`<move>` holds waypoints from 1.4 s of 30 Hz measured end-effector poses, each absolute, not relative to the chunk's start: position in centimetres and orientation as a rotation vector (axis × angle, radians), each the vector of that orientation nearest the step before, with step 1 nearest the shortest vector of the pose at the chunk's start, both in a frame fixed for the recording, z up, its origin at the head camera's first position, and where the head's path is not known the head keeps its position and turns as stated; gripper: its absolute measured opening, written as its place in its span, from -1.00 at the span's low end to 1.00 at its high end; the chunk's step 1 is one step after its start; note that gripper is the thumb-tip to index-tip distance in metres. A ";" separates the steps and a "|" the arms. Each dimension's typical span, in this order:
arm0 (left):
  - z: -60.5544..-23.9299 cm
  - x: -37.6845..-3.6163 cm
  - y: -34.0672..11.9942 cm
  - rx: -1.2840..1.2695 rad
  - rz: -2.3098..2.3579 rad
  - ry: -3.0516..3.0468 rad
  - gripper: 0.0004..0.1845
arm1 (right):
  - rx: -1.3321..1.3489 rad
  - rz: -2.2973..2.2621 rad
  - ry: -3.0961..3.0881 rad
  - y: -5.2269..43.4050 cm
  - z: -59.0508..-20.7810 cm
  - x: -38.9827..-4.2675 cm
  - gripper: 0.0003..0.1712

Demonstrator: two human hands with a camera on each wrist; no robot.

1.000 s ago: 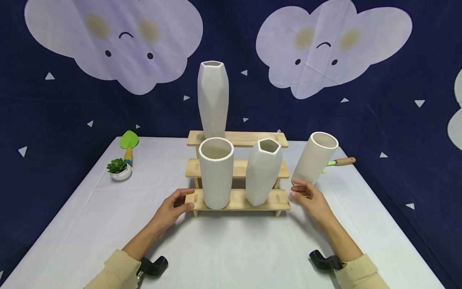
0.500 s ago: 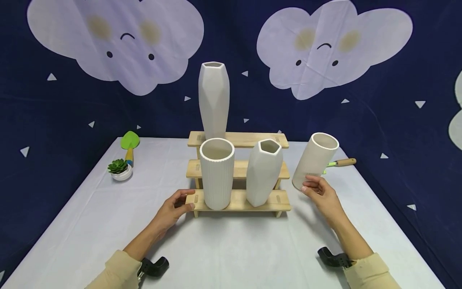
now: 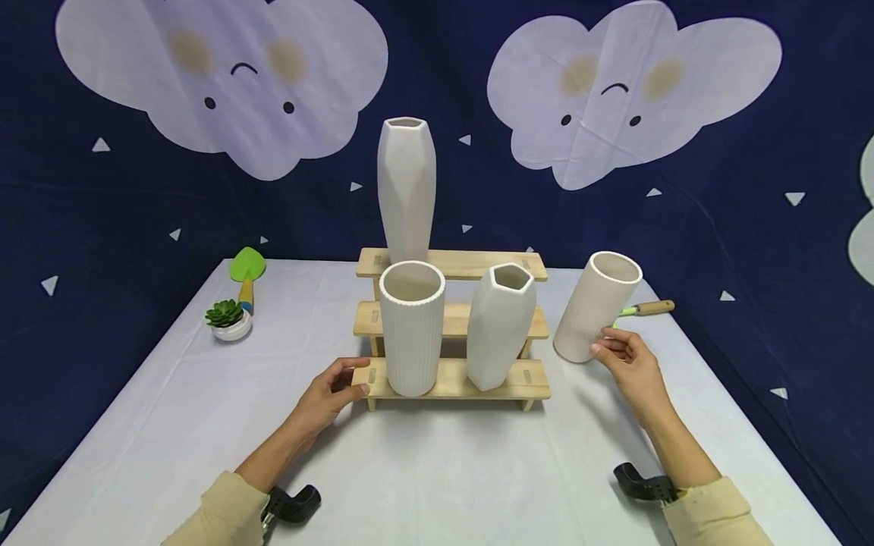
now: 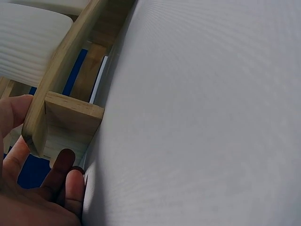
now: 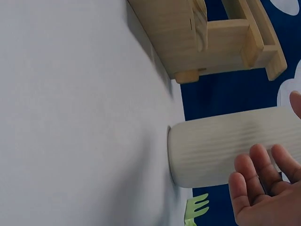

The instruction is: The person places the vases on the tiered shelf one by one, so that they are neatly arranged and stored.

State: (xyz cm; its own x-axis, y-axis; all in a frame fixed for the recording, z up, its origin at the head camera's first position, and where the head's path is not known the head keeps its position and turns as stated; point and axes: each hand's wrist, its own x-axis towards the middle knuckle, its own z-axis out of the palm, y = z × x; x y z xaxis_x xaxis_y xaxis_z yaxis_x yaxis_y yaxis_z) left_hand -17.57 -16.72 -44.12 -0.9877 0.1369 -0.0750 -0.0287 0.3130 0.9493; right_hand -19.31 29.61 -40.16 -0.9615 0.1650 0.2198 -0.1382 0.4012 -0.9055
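A three-tier wooden shelf (image 3: 451, 378) stands mid-table. My left hand (image 3: 329, 398) grips the left end of its lowest board, thumb over the top and fingers below in the left wrist view. On that board stand a ribbed white vase (image 3: 412, 334) and a faceted white vase (image 3: 498, 326). A taller faceted vase (image 3: 407, 189) occupies the top board's left side. Right of the shelf, a cylindrical ribbed white vase (image 3: 592, 307) stands on the table. My right hand (image 3: 635, 371) is at its lower right side, fingers loosely bent and overlapping it in the right wrist view (image 5: 263, 188).
At the left back lie a small potted succulent (image 3: 228, 320) and a green-bladed trowel (image 3: 247, 265). A green garden fork with a wooden handle (image 3: 652, 307) lies partly behind the cylindrical vase. A dark blue cloth with clouds hangs behind the white-covered table (image 3: 437, 485).
My right hand has moved right, from beside the shelf's right end across the front of the cylindrical vase to its right side. The left hand and the vases keep their places.
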 end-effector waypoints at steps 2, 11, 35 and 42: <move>-44.1 -17.6 -16.7 0.096 1.773 2.421 -0.51 | -0.071 1.592 -2.366 29.7 -40.1 -19.5 -0.50; -44.1 -17.7 -16.6 0.087 1.776 2.410 -0.51 | -0.229 1.550 -2.373 30.1 -39.7 -20.1 -0.37; -44.2 -17.7 -16.7 0.087 1.772 2.408 -0.51 | -0.247 1.541 -2.431 29.7 -39.5 -23.0 -0.08; -44.2 -17.6 -16.7 0.077 1.768 2.405 -0.52 | -0.241 1.534 -2.424 29.7 -40.0 -23.5 -0.12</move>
State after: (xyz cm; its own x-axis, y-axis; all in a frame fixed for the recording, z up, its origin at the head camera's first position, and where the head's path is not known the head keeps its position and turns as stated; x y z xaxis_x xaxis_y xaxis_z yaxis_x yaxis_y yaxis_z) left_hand -17.65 -16.66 -44.22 -0.9866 0.1330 -0.0944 -0.0504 0.3019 0.9520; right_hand -23.54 29.65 -40.00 -0.9519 0.2769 0.1309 0.0001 0.4278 -0.9039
